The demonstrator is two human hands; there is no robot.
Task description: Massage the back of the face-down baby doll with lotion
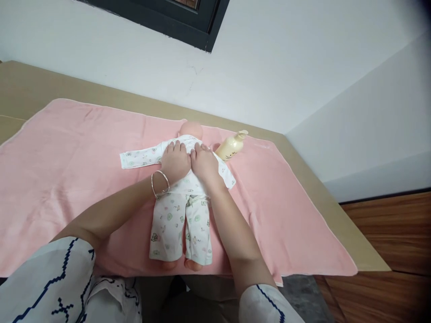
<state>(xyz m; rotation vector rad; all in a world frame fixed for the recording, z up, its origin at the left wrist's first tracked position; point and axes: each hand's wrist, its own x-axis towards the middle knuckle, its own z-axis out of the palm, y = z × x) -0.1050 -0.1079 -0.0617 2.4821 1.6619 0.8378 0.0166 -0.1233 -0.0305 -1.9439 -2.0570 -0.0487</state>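
A baby doll (191,184) in a white printed top and matching trousers (167,229) lies stretched out on a pink blanket (90,166). Its bald head (191,129) points away from me, with no face showing, and its feet are towards me. My left hand (175,162) rests flat on the left side of the doll's upper body, fingers extended. Beside it, nearly touching, my right hand (204,164) lies flat on the right side. Neither hand grips anything. A silver bangle (160,184) circles my left wrist.
A cream pump bottle (230,146) lies tilted on the blanket, right of the doll's head. The blanket covers much of a tan table (313,197) set against a white wall (256,67). A dark window frame (188,27) is above, and wooden panelling (393,224) stands right.
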